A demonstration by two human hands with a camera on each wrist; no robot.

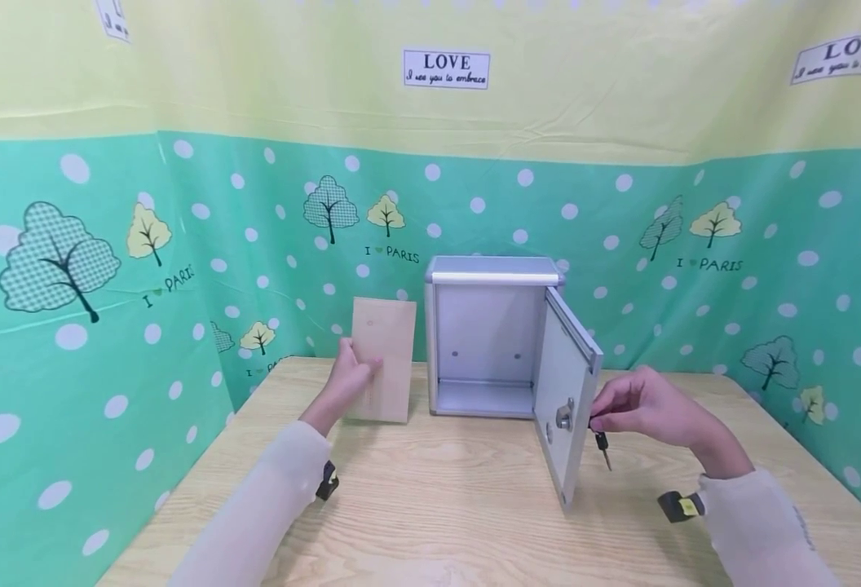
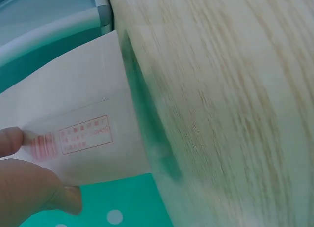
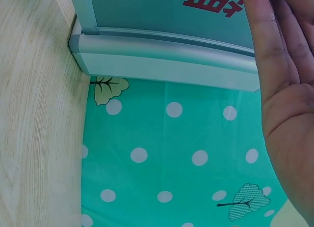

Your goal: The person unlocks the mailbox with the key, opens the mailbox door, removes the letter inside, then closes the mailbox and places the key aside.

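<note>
My left hand (image 1: 348, 377) pinches a pale tan envelope (image 1: 394, 350) by its left side, holding it upright close over the table. In the left wrist view the envelope (image 2: 88, 109) shows a red printed box and red stripes near the thumb. To its right stands a silver metal box (image 1: 496, 269), its inside bare and its door (image 1: 566, 359) swung out toward me. A metal lock cam (image 1: 565, 414) sits on the door's inner face. On the outer face, my right hand (image 1: 654, 412) pinches at the lock, where a black-headed key (image 1: 602, 448) dangles below the fingers.
The wood-grain table (image 1: 430, 505) runs under everything. A green and yellow printed curtain (image 1: 254, 204) hangs close behind the box and along both sides. In the right wrist view, red characters (image 3: 211, 2) mark the door's outer face. Black wrist cameras (image 1: 676, 505) stick out below the sleeves.
</note>
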